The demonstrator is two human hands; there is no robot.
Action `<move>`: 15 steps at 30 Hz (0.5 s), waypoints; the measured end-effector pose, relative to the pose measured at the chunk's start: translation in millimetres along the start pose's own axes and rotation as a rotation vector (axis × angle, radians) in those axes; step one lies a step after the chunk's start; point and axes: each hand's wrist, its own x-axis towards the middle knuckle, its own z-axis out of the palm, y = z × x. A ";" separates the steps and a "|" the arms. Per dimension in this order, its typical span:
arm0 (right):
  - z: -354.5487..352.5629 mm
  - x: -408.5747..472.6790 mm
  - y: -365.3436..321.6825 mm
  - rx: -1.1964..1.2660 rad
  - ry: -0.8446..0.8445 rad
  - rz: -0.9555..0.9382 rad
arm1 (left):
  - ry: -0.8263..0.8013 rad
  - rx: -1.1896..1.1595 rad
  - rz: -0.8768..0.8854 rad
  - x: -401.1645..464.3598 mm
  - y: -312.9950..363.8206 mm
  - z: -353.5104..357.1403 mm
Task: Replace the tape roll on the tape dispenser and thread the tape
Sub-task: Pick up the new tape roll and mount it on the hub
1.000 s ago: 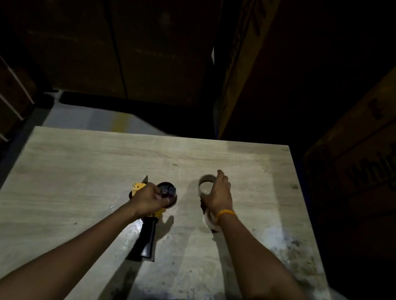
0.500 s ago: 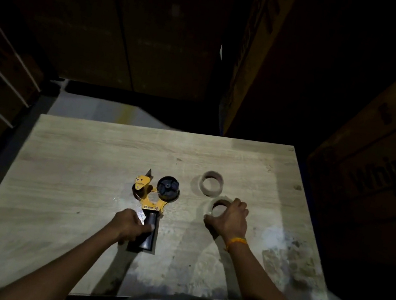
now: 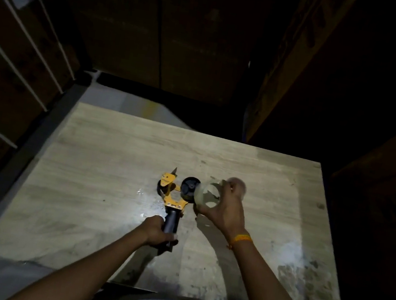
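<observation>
A: What is the head view showing on the wooden table (image 3: pixel 101 159)?

B: The tape dispenser (image 3: pixel 175 199) is lying on the middle of the table, yellow frame pointing away from the person and black handle pointing back toward them. The left hand (image 3: pixel 155 231) is wrapping around that handle, fingers clenched on it near its lower end.

A: And the other hand?

B: The right hand (image 3: pixel 224 210) is gripping the tape roll (image 3: pixel 206 195), fingers curling over its far rim and thumb on the near edge. The roll is standing tilted on edge, its open centre facing the camera, just beside the dispenser's black hub (image 3: pixel 189 190). Its left edge is overlapping the hub, though I cannot tell whether the two are touching.

A: Anything else near the roll?

B: A second pale ring (image 3: pixel 238 184) is showing just past the fingertips of the right hand; it is too blurred to say more. An orange band (image 3: pixel 242 238) is sitting on the right wrist.

A: And around the table?

B: Dark cardboard boxes (image 3: pixel 380 196) are standing along the right side and behind, and the tabletop is looking scuffed and pale toward its near right corner.
</observation>
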 end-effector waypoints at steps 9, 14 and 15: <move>24.9 35.4 -64.7 -0.253 -0.137 -0.067 | 0.031 -0.114 -0.023 -2.9 -10.7 5.8; 28.2 49.9 -71.5 -0.304 -0.231 0.013 | 0.041 -0.162 -0.038 -5.2 -14.4 12.1; 28.0 52.8 -71.2 -0.302 -0.261 0.033 | 0.040 -0.156 -0.037 -5.3 -14.9 12.8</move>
